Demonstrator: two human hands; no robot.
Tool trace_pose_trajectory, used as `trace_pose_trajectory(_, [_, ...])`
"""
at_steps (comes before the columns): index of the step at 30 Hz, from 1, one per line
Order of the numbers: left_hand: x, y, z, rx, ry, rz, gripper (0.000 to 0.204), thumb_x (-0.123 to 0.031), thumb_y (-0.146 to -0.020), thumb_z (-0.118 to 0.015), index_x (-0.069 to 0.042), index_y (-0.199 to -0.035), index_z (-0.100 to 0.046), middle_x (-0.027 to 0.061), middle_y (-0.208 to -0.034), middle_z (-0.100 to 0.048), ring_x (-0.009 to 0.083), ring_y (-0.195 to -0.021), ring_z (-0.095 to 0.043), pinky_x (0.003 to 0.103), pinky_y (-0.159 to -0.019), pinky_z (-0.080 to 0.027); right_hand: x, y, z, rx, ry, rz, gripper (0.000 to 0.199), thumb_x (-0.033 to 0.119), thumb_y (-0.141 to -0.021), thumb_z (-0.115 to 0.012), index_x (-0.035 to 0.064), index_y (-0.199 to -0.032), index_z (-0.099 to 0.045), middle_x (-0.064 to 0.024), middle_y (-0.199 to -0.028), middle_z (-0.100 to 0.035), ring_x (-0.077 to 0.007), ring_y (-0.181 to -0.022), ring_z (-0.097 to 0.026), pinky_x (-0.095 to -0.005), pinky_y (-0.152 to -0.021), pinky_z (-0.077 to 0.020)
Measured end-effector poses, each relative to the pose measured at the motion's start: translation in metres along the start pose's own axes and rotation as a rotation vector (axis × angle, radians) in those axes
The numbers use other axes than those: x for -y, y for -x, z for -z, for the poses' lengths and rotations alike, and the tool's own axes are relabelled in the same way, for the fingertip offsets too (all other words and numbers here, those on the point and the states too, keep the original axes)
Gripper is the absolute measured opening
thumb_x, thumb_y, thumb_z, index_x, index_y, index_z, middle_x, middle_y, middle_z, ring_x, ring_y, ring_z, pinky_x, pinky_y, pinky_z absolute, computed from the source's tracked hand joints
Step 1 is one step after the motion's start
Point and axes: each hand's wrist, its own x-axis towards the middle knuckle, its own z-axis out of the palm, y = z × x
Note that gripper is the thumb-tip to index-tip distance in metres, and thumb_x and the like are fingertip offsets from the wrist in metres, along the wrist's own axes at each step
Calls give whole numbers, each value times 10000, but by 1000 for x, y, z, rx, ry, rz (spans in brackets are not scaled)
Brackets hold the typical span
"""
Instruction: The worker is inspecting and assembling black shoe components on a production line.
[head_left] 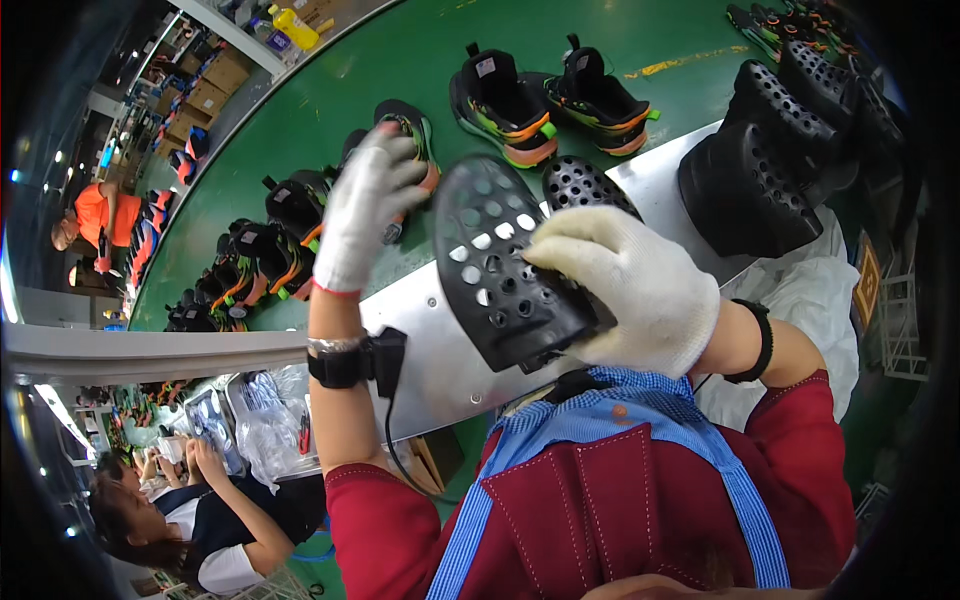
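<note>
Our gloved right hand (628, 300) grips the black perforated insole (505, 262) by its heel — light and bendy, we judge — held above the metal table (670, 175), while our left hand (365, 205) closes on a sneaker (410, 130).

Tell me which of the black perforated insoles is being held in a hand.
The perforated insole gripped by the right hand, lifted above the metal shelf; the other insoles sit stacked at the right.

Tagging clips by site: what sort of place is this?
Likely a shoe factory assembly line: a green conveyor belt carrying rows of sneakers, gloved hands, the right hand gripping a perforated black insole, more stacked nearby.
</note>
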Motion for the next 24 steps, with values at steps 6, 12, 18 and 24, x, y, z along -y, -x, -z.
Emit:
trace_pose_trajectory(6, [-44,14,-56,464,994,150,726,-442,-913,-434,-6,-1474,-282,285,-1367,-469,414,-1227,-513,514,-1047,-425,-16,-22,14,-66,-42,121,566,32,-653,-744,-3,-1190,-569,-172,-1179,-587,-363,-1095,-572,-408,-944,-474])
trace_pose_trajectory(12, [-55,4,-69,184,741,22,463,-187,-886,-525,-5,-1307,-457,174,-1136,-578,321,-1092,-572,458,-987,-469,-37,-26,42,2,73,66,577,-79,-685,-593,-13,-1257,-556,-196,-1203,-592,-347,-1103,-580,-395,-978,-455])
trace_pose_trajectory(18, [-48,-31,-72,-2,508,-275,222,-298,-989,-510,-77,-980,-531,68,-889,-597,196,-836,-631,360,-767,-542,-31,-46,46,69,-121,-327,570,139,-746,-663,-5,-1278,-516,-212,-1142,-617,-306,-1079,-615,-360,-932,-477])
trace_pose_trajectory(24, [-39,-75,-85,-433,234,-379,320,-299,-989,-511,-53,-788,-554,-20,-685,-514,77,-609,-432,258,-577,-385,-23,-72,33,22,15,-564,406,284,-732,-724,15,-1012,-605,-171,-832,-670,-316,-773,-673,-376,-736,-530])
